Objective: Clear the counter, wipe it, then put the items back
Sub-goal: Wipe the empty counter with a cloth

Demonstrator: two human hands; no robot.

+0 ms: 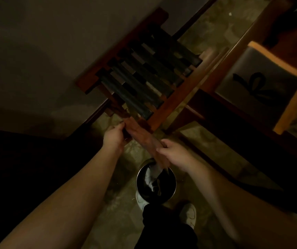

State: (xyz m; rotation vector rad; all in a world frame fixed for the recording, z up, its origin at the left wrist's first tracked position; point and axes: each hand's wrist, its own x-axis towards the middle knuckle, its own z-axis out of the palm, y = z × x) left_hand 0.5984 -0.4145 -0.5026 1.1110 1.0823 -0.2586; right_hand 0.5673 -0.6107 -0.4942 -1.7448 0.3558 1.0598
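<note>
Standing against the wall, a wooden folding rack [140, 76] with dark straps spans the dim floor. A brown cloth [144, 139] stretches from the rack's near corner down between both hands. The left hand [114, 135] curls its fingers round the cloth's upper end; the right hand [171, 151] pinches its lower end above a round bin [155, 184].

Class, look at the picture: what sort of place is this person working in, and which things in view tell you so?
Probably a dim room in a home: a folding wooden rack with dark straps by the wall, a cushioned chair, and a small bin on the stone floor.
</note>
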